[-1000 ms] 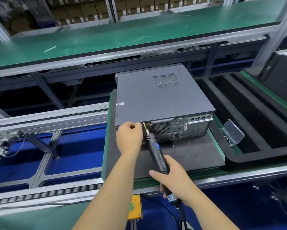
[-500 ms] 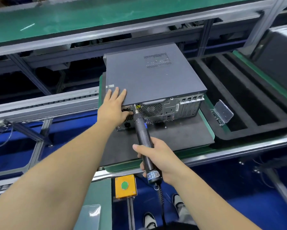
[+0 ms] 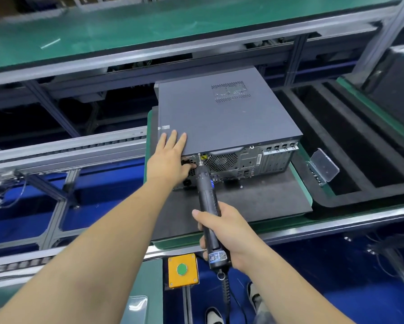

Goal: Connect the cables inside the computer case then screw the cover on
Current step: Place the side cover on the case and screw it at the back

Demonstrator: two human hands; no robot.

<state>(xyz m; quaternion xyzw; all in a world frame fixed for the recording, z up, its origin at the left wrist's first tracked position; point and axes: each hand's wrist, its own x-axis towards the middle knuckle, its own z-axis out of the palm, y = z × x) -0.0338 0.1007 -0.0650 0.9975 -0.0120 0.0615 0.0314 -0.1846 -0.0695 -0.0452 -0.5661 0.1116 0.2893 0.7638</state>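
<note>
A dark grey computer case (image 3: 224,118) lies flat on a black mat (image 3: 254,202), its cover closed and its rear panel facing me. My left hand (image 3: 170,157) rests on the cover's near left corner, fingers straight on top and thumb down against the rear panel. My right hand (image 3: 224,232) grips a black electric screwdriver (image 3: 206,199). The driver's bit touches the rear panel's top edge, just right of my left hand. The screw under the bit is too small to make out.
The mat sits on a green pallet (image 3: 300,183) on the conveyor. A clear plastic box (image 3: 325,167) lies right of the case beside a black foam tray (image 3: 350,160). A yellow box with a green button (image 3: 182,270) sits at the near rail. A green shelf (image 3: 173,24) runs behind.
My left hand left the screw spot and laid its fingers flat on the cover's corner. The screwdriver stays at the rear top edge. The camera tipped downward.
</note>
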